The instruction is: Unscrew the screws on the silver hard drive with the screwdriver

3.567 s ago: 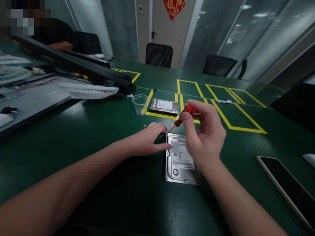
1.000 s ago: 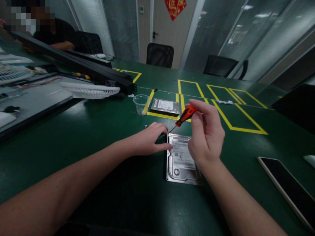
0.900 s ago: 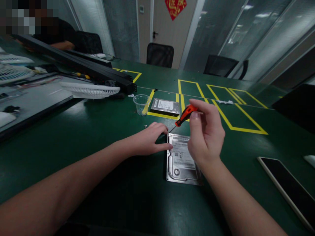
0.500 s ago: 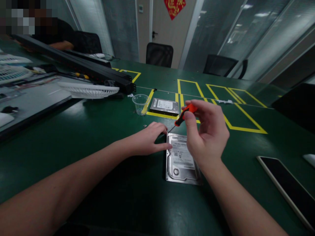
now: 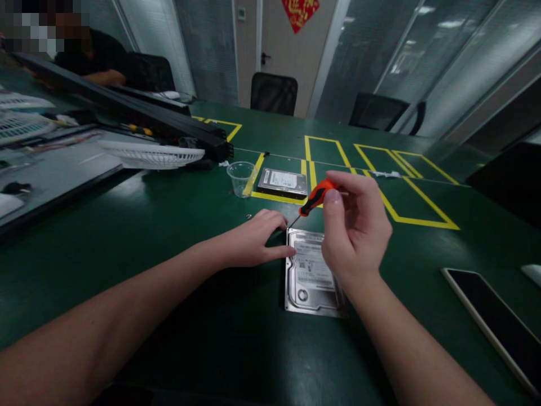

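A silver hard drive (image 5: pixel 315 273) with a white label lies flat on the green table in front of me. My left hand (image 5: pixel 266 237) grips its upper left edge, thumb on the top face and the other fingers beyond the far corner. In my right hand (image 5: pixel 359 225) is an orange and black screwdriver (image 5: pixel 316 197), held by its handle at a slant. Its thin shaft points down to the drive's far left corner, where the tip meets or nearly meets it. Part of the drive's right side is hidden under my right hand.
A second hard drive (image 5: pixel 283 181) sits inside a yellow tape outline, beside a clear plastic cup (image 5: pixel 242 179). Tiny metal bits (image 5: pixel 248 216) lie nearer me. A phone (image 5: pixel 494 327) is at right; white fans (image 5: pixel 152 153) and black equipment fill the left. Another person (image 5: pixel 101 59) sits at the far left.
My right hand's fingers have shifted slightly around the screwdriver handle, and the handle looks turned. The left hand and the drive stay where they were.
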`<state>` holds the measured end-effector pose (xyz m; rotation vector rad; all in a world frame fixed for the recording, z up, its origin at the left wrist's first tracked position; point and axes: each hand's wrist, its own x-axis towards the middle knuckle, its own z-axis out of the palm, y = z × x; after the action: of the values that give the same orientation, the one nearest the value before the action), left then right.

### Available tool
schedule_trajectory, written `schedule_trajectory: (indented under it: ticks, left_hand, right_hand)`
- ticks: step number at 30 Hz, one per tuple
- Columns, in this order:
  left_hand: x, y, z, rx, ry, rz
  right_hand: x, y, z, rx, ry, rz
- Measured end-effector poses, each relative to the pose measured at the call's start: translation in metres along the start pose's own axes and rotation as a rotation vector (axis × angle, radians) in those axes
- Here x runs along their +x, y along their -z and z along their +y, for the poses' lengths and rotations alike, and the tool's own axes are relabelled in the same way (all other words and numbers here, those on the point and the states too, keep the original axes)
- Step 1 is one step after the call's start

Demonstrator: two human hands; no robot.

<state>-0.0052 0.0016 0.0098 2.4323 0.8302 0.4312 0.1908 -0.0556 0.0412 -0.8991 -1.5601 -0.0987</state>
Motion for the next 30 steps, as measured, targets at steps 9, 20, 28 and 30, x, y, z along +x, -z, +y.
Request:
schedule_trajectory:
  ticks: [9,20,28,30]
  left_hand:
    - [-0.0004,0.0004,0.0008,-0.005,0.011,0.001]
    - [-0.0006,0.0002,-0.0002,-0.005,-0.001,0.003]
    - [-0.0004,0.0008,0.0004,-0.006,0.010,-0.006]
    - [-0.0004,0.0011,0.0010,-0.007,0.020,-0.012]
  right_hand:
    - [-0.0022,-0.0050,0.0020,0.082,-0.016,0.016]
    - [0.0020,0.0029,-0.0025,-0.023,0.017,-0.036]
    - [-0.0013,-0.0035,-0.0040,0.141,-0.062,0.025]
    - [-0.0017,-0.0049,-0.0036,0.160,-0.064,0.042]
